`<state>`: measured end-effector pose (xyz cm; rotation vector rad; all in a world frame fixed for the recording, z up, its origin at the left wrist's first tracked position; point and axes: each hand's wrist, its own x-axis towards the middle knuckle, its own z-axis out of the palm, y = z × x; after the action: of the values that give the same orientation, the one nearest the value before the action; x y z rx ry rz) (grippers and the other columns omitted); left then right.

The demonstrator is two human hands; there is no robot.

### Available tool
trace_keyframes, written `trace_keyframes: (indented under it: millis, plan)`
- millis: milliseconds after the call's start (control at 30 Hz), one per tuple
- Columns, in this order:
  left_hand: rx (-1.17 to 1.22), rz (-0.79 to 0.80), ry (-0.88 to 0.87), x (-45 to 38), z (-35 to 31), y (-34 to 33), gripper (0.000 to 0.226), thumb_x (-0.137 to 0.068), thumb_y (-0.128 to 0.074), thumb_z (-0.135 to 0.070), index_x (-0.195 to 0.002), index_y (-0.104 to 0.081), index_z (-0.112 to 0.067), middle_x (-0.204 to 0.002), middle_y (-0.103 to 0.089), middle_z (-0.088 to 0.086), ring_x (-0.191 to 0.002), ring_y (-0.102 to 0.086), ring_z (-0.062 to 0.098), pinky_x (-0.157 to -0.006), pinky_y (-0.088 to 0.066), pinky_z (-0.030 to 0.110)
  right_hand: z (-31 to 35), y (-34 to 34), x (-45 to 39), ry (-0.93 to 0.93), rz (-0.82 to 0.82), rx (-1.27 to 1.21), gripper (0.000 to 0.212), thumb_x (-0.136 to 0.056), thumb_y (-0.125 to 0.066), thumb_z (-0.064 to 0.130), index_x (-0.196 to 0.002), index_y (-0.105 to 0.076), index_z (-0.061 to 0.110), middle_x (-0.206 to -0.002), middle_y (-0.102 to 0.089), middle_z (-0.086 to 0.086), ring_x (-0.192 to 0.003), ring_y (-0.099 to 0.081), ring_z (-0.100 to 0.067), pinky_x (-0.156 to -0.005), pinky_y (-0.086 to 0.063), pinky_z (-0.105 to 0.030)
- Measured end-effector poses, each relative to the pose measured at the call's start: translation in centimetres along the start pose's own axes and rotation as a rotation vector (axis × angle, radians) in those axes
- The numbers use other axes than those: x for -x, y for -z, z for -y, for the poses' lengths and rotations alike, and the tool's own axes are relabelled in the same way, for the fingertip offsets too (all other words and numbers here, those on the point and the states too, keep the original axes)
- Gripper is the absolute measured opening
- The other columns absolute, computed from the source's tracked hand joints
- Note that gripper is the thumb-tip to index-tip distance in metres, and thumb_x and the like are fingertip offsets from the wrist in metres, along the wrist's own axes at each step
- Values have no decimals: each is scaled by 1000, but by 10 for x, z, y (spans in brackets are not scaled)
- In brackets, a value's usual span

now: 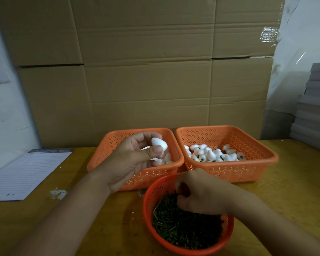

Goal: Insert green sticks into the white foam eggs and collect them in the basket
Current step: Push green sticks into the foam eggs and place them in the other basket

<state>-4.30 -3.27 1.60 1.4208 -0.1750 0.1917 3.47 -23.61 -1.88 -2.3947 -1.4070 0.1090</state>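
Head view: left hand (135, 159) pinches one white foam egg (159, 144) between thumb and fingertips, held above the left orange basket (107, 145). Egg is probably very light, soft, easily dented; grip the sides and leave the blunt end free. Right hand (201, 193) has fingers curled into the green sticks (183, 228) in the red round basket (148, 200); can't tell if it holds a stick. Finished eggs lie in the right orange basket (257, 145).

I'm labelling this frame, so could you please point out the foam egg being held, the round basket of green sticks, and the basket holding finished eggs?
foam egg (159, 144): head view, its bare white side.
round basket (147, 198): head view, left rim.
right orange basket (227, 172): head view, front wall.
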Motion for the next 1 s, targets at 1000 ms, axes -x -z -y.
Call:
trace_keyframes:
  millis: [1000]
  plan:
    - [110,-32,18,0,-2,0,48,-70,-82,-11,-113,-63,-8,-107,-74,16,-95,-73,26,-78,-59,28,13,28,5,-60,-378,-964,25,-95,-56,-5,-109,-72,9,-72,-68,-7,-64,-60,-12,-60,-50,-19]
